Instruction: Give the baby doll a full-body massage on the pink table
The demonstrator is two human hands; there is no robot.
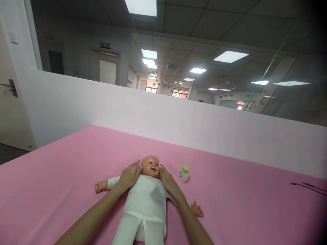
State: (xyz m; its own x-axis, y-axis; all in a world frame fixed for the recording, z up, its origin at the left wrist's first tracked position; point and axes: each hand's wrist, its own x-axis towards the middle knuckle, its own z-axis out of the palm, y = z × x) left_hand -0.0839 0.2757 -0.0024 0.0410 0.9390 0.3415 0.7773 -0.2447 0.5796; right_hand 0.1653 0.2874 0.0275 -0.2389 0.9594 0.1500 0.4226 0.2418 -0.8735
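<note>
A baby doll [146, 200] with a bald head and a white cloth body lies on its back on the pink surface [237, 204], its arms spread to both sides. My left hand [129, 175] rests at the left side of the doll's head, over its shoulder, fingers stretched out. On the other side of the head lies my right hand [166, 177], its fingers extended along the cheek and ear. Both hands seem to touch the head without gripping it. A small white jar with a green lid [184, 174] stands to the right of my right hand.
A low white wall [158, 115] with a large glass pane above it borders the far side. A dark cable or strap [309, 188] lies at the right edge. On the left is a door with a metal handle [11, 87].
</note>
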